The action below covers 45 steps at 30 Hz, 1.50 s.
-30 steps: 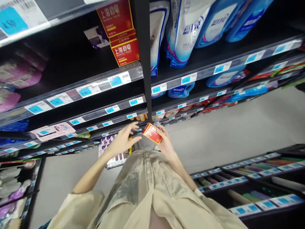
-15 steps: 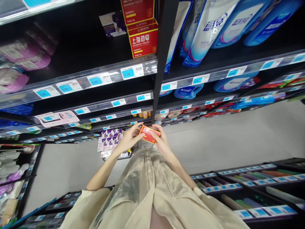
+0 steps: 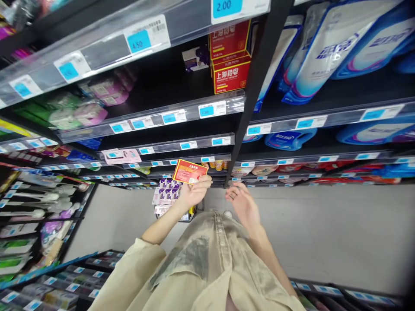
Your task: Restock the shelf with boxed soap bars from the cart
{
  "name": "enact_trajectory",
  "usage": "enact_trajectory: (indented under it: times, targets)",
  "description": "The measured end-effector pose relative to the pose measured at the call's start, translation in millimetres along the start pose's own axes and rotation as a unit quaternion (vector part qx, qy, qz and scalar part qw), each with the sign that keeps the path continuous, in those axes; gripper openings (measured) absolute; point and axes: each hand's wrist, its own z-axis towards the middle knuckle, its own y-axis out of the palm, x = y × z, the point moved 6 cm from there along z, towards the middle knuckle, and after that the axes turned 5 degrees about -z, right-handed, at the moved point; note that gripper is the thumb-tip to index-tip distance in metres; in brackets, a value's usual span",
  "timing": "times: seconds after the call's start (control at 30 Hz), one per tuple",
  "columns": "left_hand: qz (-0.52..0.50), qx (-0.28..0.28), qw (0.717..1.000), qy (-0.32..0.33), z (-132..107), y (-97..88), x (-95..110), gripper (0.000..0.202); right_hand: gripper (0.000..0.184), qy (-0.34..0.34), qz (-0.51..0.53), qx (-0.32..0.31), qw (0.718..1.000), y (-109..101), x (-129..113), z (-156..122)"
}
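My left hand (image 3: 194, 193) is closed on a red soap box (image 3: 187, 169) with a yellow edge, tilted so that a side with small print and a barcode shows. To the right of it, my right hand (image 3: 245, 206) is apart from the box, its fingers loosely bent and spread, with nothing visible in them. On the shelf ahead stand similar red soap boxes (image 3: 231, 75), stacked by a black upright. Below my left hand, a dark basket (image 3: 181, 220) on the floor holds purple-and-white packs (image 3: 168, 185).
Shelves with price-tag rails (image 3: 207, 110) run across in front of me. Blue detergent pouches (image 3: 327, 56) stand at the upper right, and a blue detergent bottle (image 3: 288, 139) sits below them. Pink packs (image 3: 108, 91) lie at the left. More shelving (image 3: 65, 276) is behind me.
Both hands were on the soap box; my right hand has let go and moved right. My left hand has turned the box to another side. The view has shifted left.
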Motion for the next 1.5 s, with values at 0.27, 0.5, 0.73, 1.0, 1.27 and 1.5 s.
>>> enact_trajectory:
  times: [0.27,0.5,0.73,1.0,1.27,1.5]
  targets:
    - [-0.086,-0.008,0.996,-0.031,-11.5,9.4,2.2,0.019,0.023,0.032,-0.012,0.007,0.999,4.3,12.5,-5.7]
    - [0.023,-0.086,0.985,0.145,-8.9,35.0,78.2,0.035,0.026,0.045,-0.019,0.010,0.999,-4.2,19.9,-7.5]
    - [0.287,-0.114,0.810,0.499,-3.2,100.7,209.0,0.050,0.026,0.042,-0.017,0.026,0.999,-17.7,25.5,-9.5]
    - [0.403,-0.110,0.674,0.609,93.0,173.9,276.8,0.065,0.029,0.020,-0.022,0.064,0.998,-41.8,13.0,-13.7]
    - [0.492,-0.085,0.594,0.630,155.6,216.1,263.7,0.066,0.025,-0.003,-0.043,0.092,0.995,-68.5,-2.8,-19.7]
    - [0.593,0.039,0.474,0.650,147.8,220.9,272.3,0.064,0.028,0.008,-0.056,0.099,0.993,-88.7,-7.0,-17.7]
